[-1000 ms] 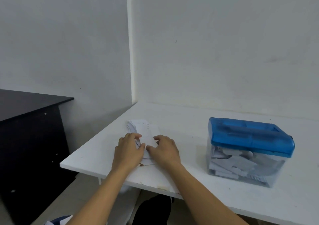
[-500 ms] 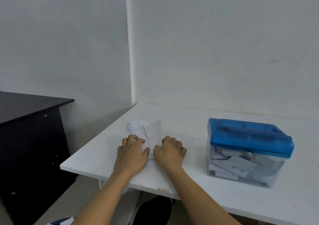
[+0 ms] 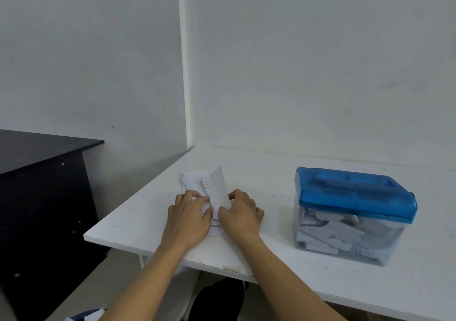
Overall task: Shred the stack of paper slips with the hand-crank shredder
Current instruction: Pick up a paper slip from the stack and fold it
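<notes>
Head view: just left of centre in the lower half of the frame, both hands meet over the stack of paper slips (image 3: 193,181), which lies on the white table (image 3: 271,170) near its left edge. The left hand (image 3: 188,216) sits on the near part of the stack with its fingers curled down onto the paper, holding it in place. The right hand (image 3: 240,216) is curled too, and its thumb and fingers appear to pinch the lower end of one lifted slip (image 3: 218,187). That slip stands almost upright between the two hands, its long axis pointing up and away from the person.

The hand-crank shredder (image 3: 355,212) stands at the right of the frame, well apart from the hands. It is a clear bin already holding paper scraps, with a blue lid (image 3: 355,190). The lid's long axis runs across the frame from left to right, dipping a little toward the right. I cannot make out the crank or the exact line of the feed slot.

So the shredder lies to the right of the stack, and the right hand is the nearer one. Carrying the slip over probably means turning it to match the lid.

A dark desk (image 3: 44,153) fills the left edge.
</notes>
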{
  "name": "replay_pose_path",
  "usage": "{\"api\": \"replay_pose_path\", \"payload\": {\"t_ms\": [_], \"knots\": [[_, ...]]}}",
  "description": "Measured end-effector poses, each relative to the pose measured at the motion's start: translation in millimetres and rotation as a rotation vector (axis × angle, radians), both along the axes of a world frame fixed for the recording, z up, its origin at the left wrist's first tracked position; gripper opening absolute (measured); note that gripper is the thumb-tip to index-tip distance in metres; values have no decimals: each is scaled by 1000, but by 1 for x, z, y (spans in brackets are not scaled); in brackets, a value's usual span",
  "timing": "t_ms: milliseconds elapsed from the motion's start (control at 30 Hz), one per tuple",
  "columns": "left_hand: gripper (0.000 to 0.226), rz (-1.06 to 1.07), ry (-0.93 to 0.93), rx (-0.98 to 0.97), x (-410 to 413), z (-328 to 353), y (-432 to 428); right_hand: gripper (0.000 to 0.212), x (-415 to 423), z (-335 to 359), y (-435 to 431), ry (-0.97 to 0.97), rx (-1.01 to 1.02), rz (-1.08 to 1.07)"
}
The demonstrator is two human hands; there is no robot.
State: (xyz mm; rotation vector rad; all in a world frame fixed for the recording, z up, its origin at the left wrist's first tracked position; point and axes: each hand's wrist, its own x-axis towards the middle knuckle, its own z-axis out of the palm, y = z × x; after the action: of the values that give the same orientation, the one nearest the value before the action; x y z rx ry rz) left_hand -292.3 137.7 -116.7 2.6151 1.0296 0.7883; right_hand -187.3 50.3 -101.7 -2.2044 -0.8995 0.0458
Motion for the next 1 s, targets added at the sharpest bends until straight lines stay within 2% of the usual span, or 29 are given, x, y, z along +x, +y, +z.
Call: {"api": "replay_pose_path", "payload": {"t_ms": [100, 200, 333, 400, 533, 600, 700, 900, 1000], "knots": [[37, -14, -48, 7, 0, 2, -2, 28, 0, 0, 0, 44, 59, 32], [29, -21, -126, -57, 0, 4, -4, 20, -1, 2, -3, 181, 222, 87], [24, -45, -347, -328, -5, 9, -2, 11, -1, 9, -10, 275, 340, 102], [25, -40, -391, -450, -6, 13, -2, 9, -1, 12, -13, 309, 370, 102], [44, -80, -420, -711, -2, 22, 2, 12, -2, 14, -14, 340, 379, 105], [45, -57, -454, -746, 0, 26, 3, 16, -2, 14, -14, 351, 379, 102], [33, -45, -525, -788, 1, 28, 3, 25, -1, 15, -16, 397, 397, 92], [12, -24, -507, -760, 2, 23, 1, 42, -3, 16, -18, 399, 401, 95], [20, 5, -471, -677, 2, 22, 0, 43, -4, 16, -17, 384, 371, 88]]}}
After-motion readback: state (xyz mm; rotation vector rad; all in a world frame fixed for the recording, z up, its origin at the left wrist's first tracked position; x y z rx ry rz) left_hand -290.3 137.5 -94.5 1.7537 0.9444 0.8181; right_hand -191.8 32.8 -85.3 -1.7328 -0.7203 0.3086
